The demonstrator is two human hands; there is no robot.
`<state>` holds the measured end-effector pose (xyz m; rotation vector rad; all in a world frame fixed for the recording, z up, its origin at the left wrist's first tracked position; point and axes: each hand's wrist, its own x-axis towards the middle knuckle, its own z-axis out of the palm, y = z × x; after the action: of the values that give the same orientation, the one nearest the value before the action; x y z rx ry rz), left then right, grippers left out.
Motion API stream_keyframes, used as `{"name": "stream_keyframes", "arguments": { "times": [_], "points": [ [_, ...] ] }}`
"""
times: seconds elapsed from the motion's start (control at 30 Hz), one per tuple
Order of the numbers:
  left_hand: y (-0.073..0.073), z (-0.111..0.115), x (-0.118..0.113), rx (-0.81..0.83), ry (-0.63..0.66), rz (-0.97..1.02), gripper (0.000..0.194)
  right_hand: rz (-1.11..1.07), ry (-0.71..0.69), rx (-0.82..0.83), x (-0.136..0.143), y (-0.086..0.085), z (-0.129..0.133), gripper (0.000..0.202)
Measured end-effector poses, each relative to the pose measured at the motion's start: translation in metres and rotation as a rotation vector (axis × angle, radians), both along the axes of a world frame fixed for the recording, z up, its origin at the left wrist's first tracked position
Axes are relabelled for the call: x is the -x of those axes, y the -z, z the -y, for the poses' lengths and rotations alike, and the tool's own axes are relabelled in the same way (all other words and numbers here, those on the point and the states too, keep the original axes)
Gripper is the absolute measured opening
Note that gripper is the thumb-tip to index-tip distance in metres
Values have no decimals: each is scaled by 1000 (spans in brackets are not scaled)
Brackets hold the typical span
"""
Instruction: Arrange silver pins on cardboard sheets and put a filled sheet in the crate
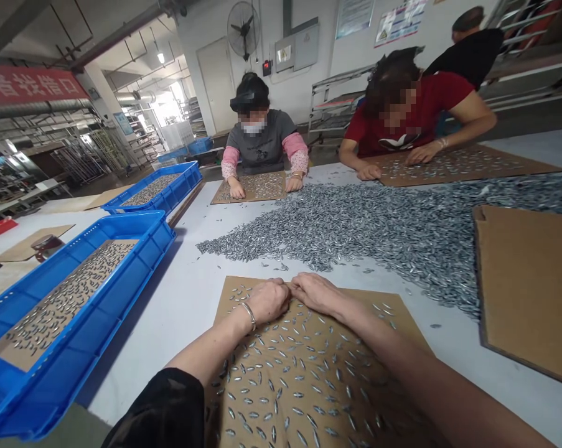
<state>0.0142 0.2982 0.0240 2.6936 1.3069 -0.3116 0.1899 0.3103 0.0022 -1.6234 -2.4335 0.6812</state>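
Note:
A brown cardboard sheet [281,348] lies in front of me, dotted with small spindle-shaped silvery metal pieces spaced apart. Near its far edge my left hand [271,300], with a bangle at the wrist, is closed with the fingers curled under. Right beside it, almost touching, my right hand [314,292] is closed too, fingertips pressed together low over the cardboard. Whatever the fingertips hold is hidden or too small to make out. Beyond both hands spreads a large heap of the same metal pieces [355,218] on the white table [187,292].
Left stand two blue trays [135,298] [187,177] holding cardboard covered with metal pieces. A stack of cardboard [533,292] sits at right. Across the table, two co-workers [262,140] [430,112] bend over similar sheets; another person [470,43] is behind.

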Motion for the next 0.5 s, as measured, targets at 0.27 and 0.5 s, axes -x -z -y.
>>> {"name": "stream_keyframes", "arguments": {
  "times": [0.27, 0.5],
  "points": [
    [1, 1, -2, 30, 29, 25, 24, -28, 68, -76, -14, -4, -5, 24],
    [-15, -10, 20, 4, -85, 135, 22, -18, -75, -45, 5, -1, -13, 18]
  ]
}}
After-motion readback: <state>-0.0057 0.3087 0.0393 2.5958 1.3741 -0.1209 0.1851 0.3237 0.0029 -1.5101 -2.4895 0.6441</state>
